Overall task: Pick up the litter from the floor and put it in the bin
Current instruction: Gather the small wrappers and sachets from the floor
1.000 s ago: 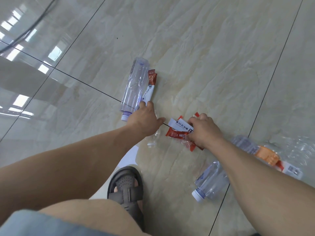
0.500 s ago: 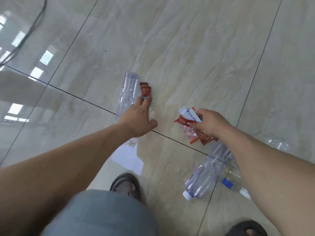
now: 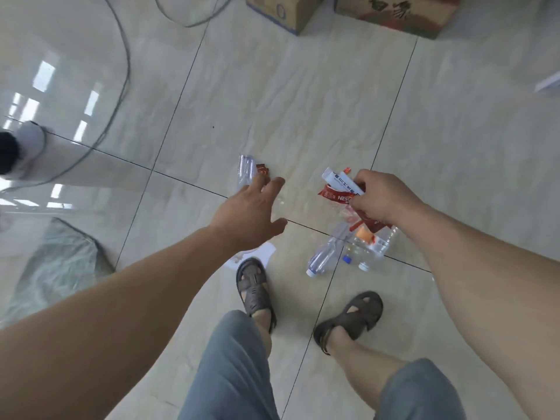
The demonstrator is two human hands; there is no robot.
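Note:
My right hand (image 3: pixel 381 200) is shut on a bunch of sachets (image 3: pixel 338 189): a red one, a white one and some clear wrapping, held above the floor. My left hand (image 3: pixel 251 213) hovers with its fingers spread and nothing in it. Beyond its fingertips a clear plastic bottle (image 3: pixel 245 171) and a small red sachet (image 3: pixel 262 170) lie on the tiles. Under my right hand lie more clear bottles (image 3: pixel 325 256), one with an orange label (image 3: pixel 363 234). A white paper (image 3: pixel 263 251) lies by my left sandal. No bin is clearly in view.
A crumpled clear plastic bag (image 3: pixel 60 262) lies at the left. A grey cable (image 3: pixel 122 71) curves across the tiles at upper left, near a white object (image 3: pixel 28 147). Two cardboard boxes (image 3: pixel 285 10) (image 3: pixel 400 13) stand at the far edge. My sandalled feet (image 3: pixel 351 316) are below.
The view has risen and both feet now show. My left hand has come up off the bottle and red sachet. My right hand has lifted with the sachets in it.

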